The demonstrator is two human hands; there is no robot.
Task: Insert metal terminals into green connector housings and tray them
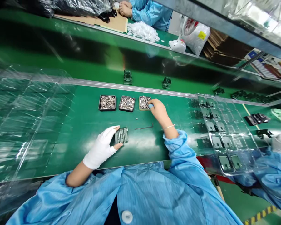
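three small square boxes stand in a row on the green desk (pixel 86 131). the left box (pixel 107 109) and the middle box (pixel 126 109), both dark-walled, are heaped with silvery metal pieces; the right box (pixel 144 109), with a paler edge, holds similar ones. the right hand (pixel 158 109), a blue cover on one fingertip, reaches to the right box, fingers drawn narrow at its edge; whether they pinch a piece i cannot tell. the left hand, (pixel 101 145) in a white glove with bare fingertips, grips a green slotted part (pixel 121 135) between thumb and fingers, just above the desk and nearer the body than the boxes. an l-shaped key (pixel 144 127) lies between the hands. to the right, a clear tray (pixel 244 134) carries green plates (pixel 217 142) in its compartments. beyond the desk, a whitish bag (pixel 196 40) bears a yellow label (pixel 201 35), too small to read.
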